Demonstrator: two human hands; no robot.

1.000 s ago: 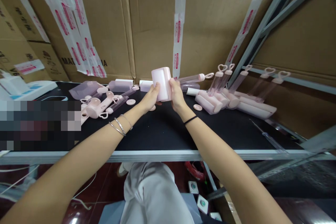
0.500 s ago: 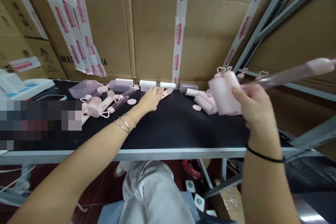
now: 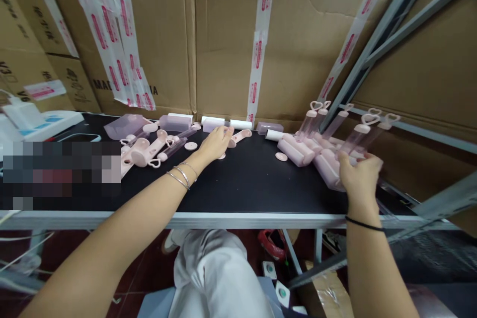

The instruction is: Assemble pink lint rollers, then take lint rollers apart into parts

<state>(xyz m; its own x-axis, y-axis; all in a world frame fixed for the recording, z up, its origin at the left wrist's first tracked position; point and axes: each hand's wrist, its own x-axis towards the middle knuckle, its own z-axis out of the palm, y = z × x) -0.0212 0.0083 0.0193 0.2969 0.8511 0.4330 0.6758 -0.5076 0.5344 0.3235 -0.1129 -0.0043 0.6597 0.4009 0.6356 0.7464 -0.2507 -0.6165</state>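
Observation:
My left hand (image 3: 216, 143) rests at the middle of the black tabletop, its fingers curled over the near end of a pale pink strip-shaped part (image 3: 243, 135). A small pink disc lies partly hidden under this hand. At the right end, my right hand (image 3: 360, 171) is closed round a pink casing (image 3: 330, 170), now laid down on the table. A clear tube with a heart-shaped loop (image 3: 360, 131) rises behind the fingers. Beside it lie similar assembled pink casings (image 3: 297, 150), their tubes and heart loops (image 3: 308, 121) pointing up and back.
Loose pink parts (image 3: 139, 153), lilac shells (image 3: 126, 126) and clear tubes lie on the left. White cylinders (image 3: 241, 124) line the back against a taped cardboard wall (image 3: 223, 49). Pink discs (image 3: 191, 146) lie nearer. A metal rail (image 3: 238, 219) edges the front; a metal frame stands at right.
My right hand has lowered the pink casing from the air onto the right end of the table, its tube now pointing up. My left hand has hardly moved.

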